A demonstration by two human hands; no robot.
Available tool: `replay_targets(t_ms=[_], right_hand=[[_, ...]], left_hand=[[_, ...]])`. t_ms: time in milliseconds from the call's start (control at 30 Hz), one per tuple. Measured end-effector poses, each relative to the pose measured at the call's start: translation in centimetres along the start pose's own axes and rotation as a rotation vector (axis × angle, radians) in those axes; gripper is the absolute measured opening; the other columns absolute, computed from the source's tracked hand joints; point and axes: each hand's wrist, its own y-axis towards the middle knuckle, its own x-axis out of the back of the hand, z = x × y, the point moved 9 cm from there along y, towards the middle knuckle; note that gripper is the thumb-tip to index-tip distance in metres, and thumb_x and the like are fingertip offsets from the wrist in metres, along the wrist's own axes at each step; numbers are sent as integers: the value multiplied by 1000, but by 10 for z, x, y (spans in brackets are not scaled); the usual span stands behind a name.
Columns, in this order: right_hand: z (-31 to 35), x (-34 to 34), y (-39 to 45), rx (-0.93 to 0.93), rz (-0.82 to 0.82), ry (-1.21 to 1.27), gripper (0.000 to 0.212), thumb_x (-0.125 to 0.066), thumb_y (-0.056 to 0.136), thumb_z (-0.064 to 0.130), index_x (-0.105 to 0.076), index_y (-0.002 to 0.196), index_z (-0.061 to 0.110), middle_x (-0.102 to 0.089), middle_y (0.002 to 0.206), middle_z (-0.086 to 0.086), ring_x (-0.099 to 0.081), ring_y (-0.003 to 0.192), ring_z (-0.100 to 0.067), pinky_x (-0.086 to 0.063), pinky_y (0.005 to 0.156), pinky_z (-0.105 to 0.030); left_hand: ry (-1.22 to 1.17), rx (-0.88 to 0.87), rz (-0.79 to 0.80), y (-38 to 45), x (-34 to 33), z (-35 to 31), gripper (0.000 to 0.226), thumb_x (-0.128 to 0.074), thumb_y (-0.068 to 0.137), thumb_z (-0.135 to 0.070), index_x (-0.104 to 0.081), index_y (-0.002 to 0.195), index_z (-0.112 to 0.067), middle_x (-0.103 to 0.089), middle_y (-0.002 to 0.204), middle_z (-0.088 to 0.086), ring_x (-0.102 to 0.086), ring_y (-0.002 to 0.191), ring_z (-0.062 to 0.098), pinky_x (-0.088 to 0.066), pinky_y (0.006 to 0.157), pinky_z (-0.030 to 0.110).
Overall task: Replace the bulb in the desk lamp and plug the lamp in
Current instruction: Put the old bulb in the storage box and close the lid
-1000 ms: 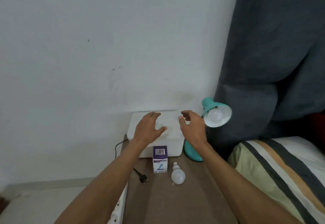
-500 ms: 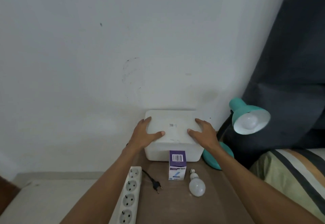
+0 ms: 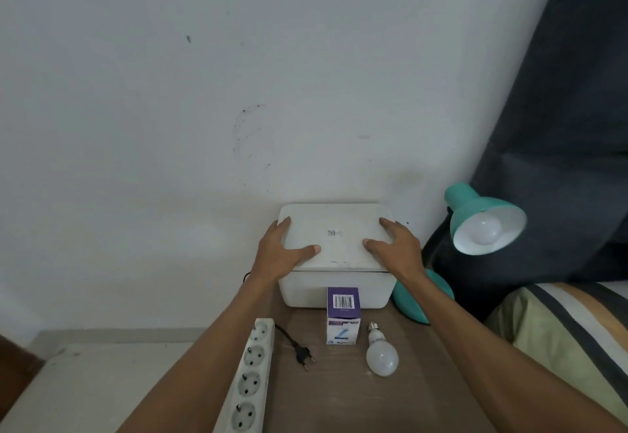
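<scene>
A barcode sits on the purple top of the bulb box (image 3: 342,313); its front lettering is too blurred to read. The white box lid (image 3: 334,234) bears a small QR-like mark, unreadable

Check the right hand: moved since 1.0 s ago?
Yes. The right hand was raised, off the white box; now it lies flat on the lid's right side, mirroring the left hand.

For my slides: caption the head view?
Both hands rest flat on white plastic box; teal desk lamp beside it.
</scene>
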Motion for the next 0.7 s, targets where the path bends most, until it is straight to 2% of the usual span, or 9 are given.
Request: replay_targets(t_ms=[267,533,633,700], right_hand=[[24,15,-21,58,-24,0,74,-74,83,37,-45,148,19,-36,156,-11,-32,144,-27,-28,118,-41],[27,31,-108,121,-50,-37,71,-73,82,36,-47,146,15,-45,148,-12,-43,134,-30,-36,112,-44],[13,37,-152,132,-70,-68,69,-73,83,32,-49,144,12,-49,144,-12,-48,129,-29,-38,106,-38],[-4,39,-182,117,-77,-93,68,-72,83,33,-49,144,14,-49,144,-12,-48,128,-29,-38,104,-37]], left_hand=[[17,-78,-61,-28,21,-27,100,-91,77,-37,-38,158,-10,-38,161,0,-37,145,17,-29,107,20],[79,-130,-87,-122,31,-32,98,-88,80,-40,-37,158,-9,-36,161,4,-37,146,21,-30,108,22],[105,-130,-73,-168,24,-21,105,-89,75,-49,-38,157,-9,-38,160,6,-38,145,23,-31,110,25],[119,-108,-76,-198,16,-7,110,-83,68,-59,-39,156,-9,-38,161,7,-38,147,25,-33,116,31]])
